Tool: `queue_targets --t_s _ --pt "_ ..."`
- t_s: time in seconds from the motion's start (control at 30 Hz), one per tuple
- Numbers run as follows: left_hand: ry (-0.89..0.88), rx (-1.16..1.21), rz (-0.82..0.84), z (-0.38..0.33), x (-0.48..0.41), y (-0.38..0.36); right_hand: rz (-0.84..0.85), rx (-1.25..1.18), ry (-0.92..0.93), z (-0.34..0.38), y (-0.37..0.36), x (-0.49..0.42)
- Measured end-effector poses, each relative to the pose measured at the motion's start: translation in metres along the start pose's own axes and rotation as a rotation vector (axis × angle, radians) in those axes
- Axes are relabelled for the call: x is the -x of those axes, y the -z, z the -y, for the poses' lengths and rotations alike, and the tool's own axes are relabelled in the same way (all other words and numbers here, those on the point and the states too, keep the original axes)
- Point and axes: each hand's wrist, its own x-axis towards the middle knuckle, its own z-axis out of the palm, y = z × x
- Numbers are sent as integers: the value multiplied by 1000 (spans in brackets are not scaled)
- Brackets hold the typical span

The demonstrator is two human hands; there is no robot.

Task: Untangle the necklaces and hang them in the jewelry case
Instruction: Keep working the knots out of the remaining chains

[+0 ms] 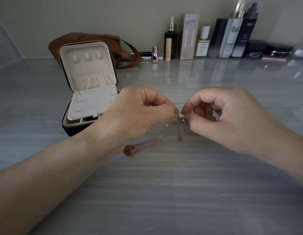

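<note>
Pinching the tangled necklaces [180,122] between both hands over the middle of the table [164,192].
The left hand [137,112] and right hand [228,119] are each nipping the knot with thumb and fingertips, probably to tease strands apart, while loose chains are trailing onto the glossy grey top. The jewelry case [89,78] is standing open toward the far left, its hooks [87,56] bare, with a brown bag [69,41] behind it and cosmetic bottles [232,38] lining the far edge by the wall.
</note>
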Motion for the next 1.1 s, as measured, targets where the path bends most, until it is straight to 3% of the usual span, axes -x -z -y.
queue_targets --t_s 0.2,1.1 --pt "-44 -18 8 0 1 -2 5 10 51 -6 -1 -3" --pt "23 -31 54 -1 2 -5 0 -313 -162 0 8 -6"
